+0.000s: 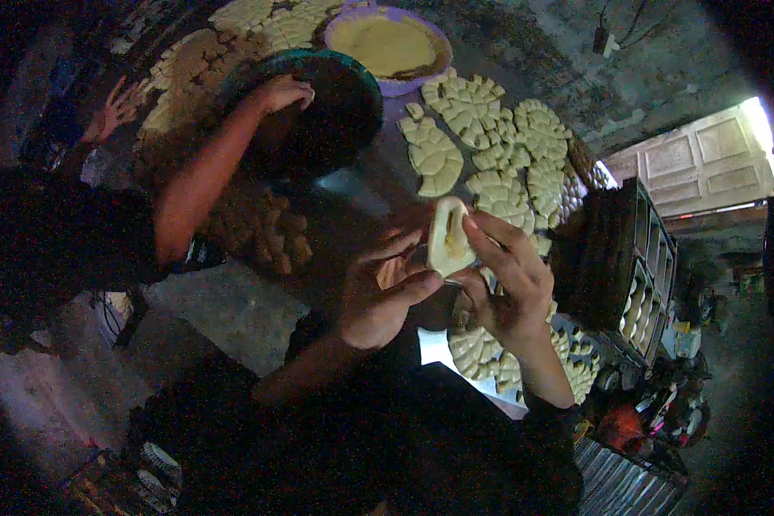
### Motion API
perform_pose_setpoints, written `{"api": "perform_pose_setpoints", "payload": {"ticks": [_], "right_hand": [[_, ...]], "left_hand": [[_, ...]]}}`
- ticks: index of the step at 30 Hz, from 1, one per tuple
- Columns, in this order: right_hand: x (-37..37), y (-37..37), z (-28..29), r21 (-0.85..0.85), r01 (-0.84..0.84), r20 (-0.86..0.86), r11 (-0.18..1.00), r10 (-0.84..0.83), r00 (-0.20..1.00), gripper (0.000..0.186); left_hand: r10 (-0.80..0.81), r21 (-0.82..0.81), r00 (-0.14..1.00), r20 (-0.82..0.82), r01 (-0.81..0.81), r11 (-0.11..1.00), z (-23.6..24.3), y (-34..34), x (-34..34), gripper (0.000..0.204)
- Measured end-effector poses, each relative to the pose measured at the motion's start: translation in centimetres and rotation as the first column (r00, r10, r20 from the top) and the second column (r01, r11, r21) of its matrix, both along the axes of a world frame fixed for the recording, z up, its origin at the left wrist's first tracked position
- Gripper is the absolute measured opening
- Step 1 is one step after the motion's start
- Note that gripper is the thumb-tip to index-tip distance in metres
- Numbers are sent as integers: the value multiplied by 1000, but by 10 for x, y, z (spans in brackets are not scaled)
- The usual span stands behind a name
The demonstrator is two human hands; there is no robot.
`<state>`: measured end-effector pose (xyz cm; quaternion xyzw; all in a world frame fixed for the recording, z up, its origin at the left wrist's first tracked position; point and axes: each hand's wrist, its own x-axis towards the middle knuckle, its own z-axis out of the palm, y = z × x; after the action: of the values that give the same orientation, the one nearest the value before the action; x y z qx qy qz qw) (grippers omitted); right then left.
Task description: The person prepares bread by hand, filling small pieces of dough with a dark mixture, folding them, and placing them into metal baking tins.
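Note:
A pale, flattened piece of dough (446,254) with a hollow in its face is held up in front of me. My right hand (518,288) pinches its right side between thumb and fingers. My left hand (380,303) supports its lower left edge with the thumb, the other fingers partly curled behind it. Beyond, on the dark table, lie many cut dough pieces (433,156) in clusters; more dough pieces (473,346) sit beneath my right hand.
At the left a co-worker's hand (285,93) reaches over a dark basin (353,110) with a green rim. Behind it stands a purple tub (446,62) with a yellowish filling (378,45). A dark rack (658,258) with pale pieces on its shelves is at the right.

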<state>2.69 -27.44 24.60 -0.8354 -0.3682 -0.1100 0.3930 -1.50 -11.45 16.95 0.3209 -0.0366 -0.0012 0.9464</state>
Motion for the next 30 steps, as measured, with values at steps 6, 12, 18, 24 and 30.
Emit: {"api": "perform_pose_setpoints", "payload": {"ticks": [6, 12, 18, 24, 30], "right_hand": [[-59, -47, 1, 207, -68, 18, 976, 66, 998, 17], [-117, -82, 10, -175, -122, 351, 977, 177, 919, 32], [-147, -113, 27, -82, -248, 154, 965, 258, 954, 26], [-159, -128, 35, 42, -168, -56, 985, 171, 984, 25], [-153, -122, 24, 231, -90, -141, 969, 125, 982, 23]], "left_hand": [[33, 143, 992, 125, -51, 988, 21, -46, -58, 31], [-92, -275, 992, -89, 65, 959, 19, -77, -108, 15], [90, 729, 985, 147, -170, 663, 35, -91, -136, 15], [93, 804, 993, 70, -112, 585, 63, -99, -153, 12], [-144, 664, 902, 407, -184, 725, 21, -92, -138, 18]]}}
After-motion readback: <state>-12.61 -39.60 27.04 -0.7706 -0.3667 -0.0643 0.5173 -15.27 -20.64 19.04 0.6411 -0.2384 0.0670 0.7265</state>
